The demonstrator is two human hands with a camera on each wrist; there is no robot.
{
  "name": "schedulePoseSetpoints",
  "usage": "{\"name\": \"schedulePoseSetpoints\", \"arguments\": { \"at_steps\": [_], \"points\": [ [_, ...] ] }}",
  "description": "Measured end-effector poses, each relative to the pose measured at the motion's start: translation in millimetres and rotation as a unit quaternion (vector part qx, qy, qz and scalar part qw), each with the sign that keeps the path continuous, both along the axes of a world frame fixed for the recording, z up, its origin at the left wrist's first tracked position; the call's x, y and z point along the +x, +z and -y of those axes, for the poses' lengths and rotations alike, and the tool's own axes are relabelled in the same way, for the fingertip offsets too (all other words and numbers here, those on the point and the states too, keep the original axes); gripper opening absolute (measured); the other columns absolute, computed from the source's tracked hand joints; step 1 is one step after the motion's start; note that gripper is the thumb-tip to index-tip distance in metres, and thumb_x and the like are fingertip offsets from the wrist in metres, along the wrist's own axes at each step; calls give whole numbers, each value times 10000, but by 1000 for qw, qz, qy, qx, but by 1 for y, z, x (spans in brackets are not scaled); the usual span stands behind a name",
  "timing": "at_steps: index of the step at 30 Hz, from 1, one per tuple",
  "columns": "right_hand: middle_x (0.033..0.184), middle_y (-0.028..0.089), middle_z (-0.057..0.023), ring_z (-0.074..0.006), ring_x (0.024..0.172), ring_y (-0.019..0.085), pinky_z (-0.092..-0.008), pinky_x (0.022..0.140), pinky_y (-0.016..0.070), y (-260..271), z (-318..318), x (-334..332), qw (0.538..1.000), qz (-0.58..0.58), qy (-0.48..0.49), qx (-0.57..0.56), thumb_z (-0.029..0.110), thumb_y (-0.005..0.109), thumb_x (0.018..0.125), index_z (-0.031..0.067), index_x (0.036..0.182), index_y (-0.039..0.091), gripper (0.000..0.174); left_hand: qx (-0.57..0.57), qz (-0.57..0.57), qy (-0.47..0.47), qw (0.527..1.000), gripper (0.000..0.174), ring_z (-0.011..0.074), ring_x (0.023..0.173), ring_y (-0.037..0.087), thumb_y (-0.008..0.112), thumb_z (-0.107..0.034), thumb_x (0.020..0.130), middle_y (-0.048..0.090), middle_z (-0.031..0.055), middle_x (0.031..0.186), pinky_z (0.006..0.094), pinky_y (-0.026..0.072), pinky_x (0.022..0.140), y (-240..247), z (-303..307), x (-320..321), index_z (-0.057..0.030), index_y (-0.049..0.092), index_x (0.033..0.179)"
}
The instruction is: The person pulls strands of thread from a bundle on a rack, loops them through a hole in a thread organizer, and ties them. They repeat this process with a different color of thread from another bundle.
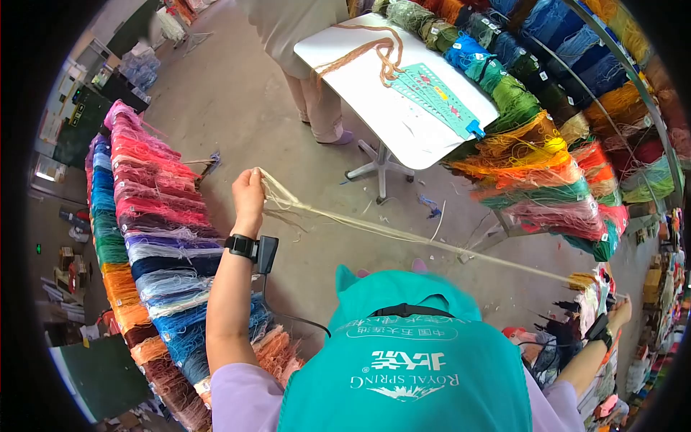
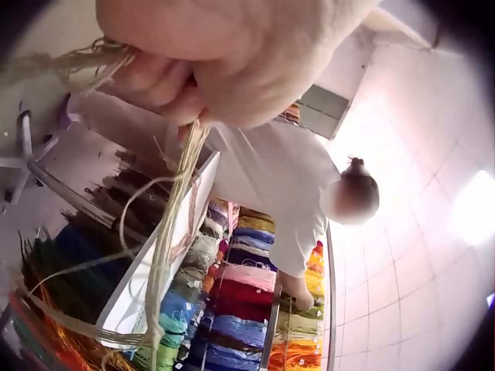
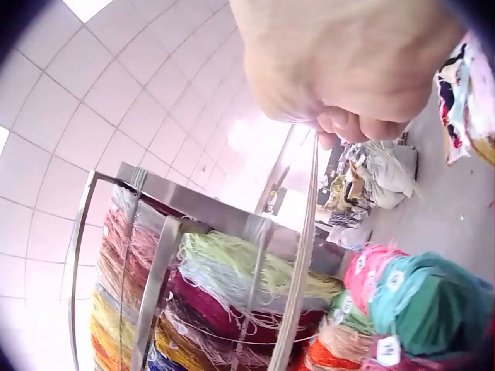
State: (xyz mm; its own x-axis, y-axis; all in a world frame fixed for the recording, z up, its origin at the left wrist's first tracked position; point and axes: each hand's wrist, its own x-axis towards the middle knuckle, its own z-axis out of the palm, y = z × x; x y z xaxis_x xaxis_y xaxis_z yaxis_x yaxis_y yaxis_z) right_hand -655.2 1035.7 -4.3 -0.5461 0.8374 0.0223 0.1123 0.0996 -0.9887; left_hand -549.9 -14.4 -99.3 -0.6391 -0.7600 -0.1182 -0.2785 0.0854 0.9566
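Observation:
A long hank of cream yarn [image 1: 381, 229] stretches across the front of the body between two outspread hands. My left hand [image 1: 249, 194] is raised and grips its looped end, fingers curled round the strands; in the left wrist view the yarn [image 2: 179, 193] hangs out of the fist in loose loops. Far out to the right, my right hand [image 1: 619, 314] holds the other end. The right wrist view shows the strands [image 3: 303, 255] running straight and taut from its curled fingers. A watch and a wrist camera [image 1: 266, 253] sit on the left wrist.
Racks of coloured yarn stand at left [image 1: 158, 209] and right [image 1: 536, 155]. Ahead is a white table [image 1: 338, 54] bearing brown yarn and a green printed sheet [image 1: 435, 97]. Another person [image 1: 302, 43] stands beside it. Yarn scraps [image 1: 430, 207] lie on the floor.

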Motion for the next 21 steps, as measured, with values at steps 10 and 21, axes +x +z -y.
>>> {"name": "schedulePoseSetpoints", "arguments": {
  "at_steps": [10, 21],
  "points": [
    [558, 442, 60, -101, 427, 414, -253, 400, 312, -51, -48, 51, 998, 51, -37, -27, 206, 601, 909, 149, 741, 593, 177, -282, 63, 82, 954, 303, 177, 600, 546, 508, -241, 983, 601, 107, 683, 335, 445, 575, -17, 67, -25, 20, 636, 896],
    [640, 501, 25, -83, 490, 437, -233, 420, 348, -58, -131, 43, 996, 53, 38, 63, 175, 459, 939, 121, 990, 692, 244, -497, 220, 72, 836, 293, 439, 847, 626, 490, -319, 987, 651, 228, 870, 504, 480, 696, 26, 122, 16, -50, 605, 981]
  ]
}}
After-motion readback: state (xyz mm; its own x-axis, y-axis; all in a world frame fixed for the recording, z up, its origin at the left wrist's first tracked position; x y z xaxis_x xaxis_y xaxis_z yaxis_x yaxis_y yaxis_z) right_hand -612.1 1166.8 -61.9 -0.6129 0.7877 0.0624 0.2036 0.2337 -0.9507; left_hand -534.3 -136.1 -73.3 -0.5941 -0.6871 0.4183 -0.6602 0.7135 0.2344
